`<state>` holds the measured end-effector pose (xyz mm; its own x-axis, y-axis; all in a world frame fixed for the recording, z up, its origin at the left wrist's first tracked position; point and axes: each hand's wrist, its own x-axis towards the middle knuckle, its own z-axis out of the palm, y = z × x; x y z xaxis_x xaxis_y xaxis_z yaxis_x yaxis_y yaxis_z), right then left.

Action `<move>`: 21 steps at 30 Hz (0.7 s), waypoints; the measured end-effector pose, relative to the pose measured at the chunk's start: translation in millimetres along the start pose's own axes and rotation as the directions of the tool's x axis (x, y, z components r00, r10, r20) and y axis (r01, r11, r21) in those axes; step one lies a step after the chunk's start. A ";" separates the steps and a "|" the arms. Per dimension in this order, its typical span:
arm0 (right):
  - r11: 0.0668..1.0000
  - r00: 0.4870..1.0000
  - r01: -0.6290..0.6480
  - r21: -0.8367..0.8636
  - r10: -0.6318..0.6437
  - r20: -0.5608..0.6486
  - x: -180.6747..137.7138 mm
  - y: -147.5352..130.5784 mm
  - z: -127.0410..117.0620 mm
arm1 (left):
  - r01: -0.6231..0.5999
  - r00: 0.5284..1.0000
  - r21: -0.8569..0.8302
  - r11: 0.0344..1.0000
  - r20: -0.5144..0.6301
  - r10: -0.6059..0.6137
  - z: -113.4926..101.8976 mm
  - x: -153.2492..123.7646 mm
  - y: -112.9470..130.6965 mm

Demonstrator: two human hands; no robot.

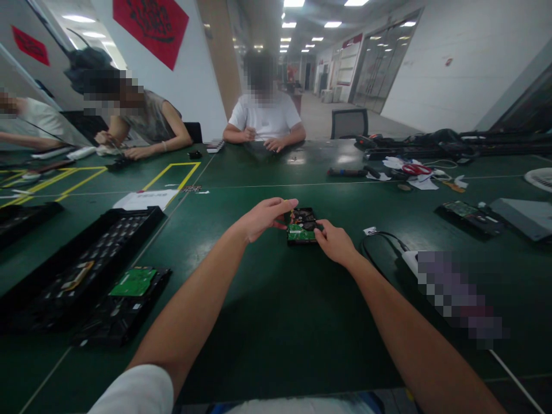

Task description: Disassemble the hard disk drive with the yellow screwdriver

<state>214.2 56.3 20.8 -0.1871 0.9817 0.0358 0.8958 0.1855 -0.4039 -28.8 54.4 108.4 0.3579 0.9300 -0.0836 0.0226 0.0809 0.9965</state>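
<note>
A small black hard drive (302, 226) with a green circuit board on top lies on the green table (267, 310), straight ahead of me. My left hand (266, 217) reaches over its left side, fingers stretched toward its far edge and touching it. My right hand (334, 241) rests at the drive's right edge, fingers curled against its side. Both arms are stretched forward.
To my left are black trays (81, 270) and another drive with a green board (133, 282). A white power strip with a black cable (407, 259) lies to the right. Farther right are boards, tools and cables (431, 152). Three people sit across the table.
</note>
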 end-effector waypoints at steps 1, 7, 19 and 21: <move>1.000 1.000 0.001 0.000 -0.001 0.002 0.2 0.3 0.3 | -0.020 1.000 -0.014 1.000 -0.016 0.019 1.0 0.4 -0.5; 1.000 1.000 0.016 0.011 -0.016 -0.007 1.6 4.0 3.9 | -0.069 0.998 -0.051 0.996 -0.018 0.068 6.7 0.3 -2.5; 1.000 1.000 0.012 0.003 -0.012 -0.023 1.7 5.1 5.1 | -0.095 0.995 0.000 0.995 0.012 0.095 4.5 -6.6 7.4; 1.000 1.000 0.012 0.008 -0.012 -0.021 1.5 4.8 4.8 | -0.076 0.997 -0.031 0.997 0.016 0.077 4.2 -6.5 7.7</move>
<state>216.3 58.5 14.6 -0.1895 0.9801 0.0596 0.8900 0.1971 -0.4112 -27.0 47.4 116.7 0.3738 0.9275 -0.0067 -0.0340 0.0210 0.9992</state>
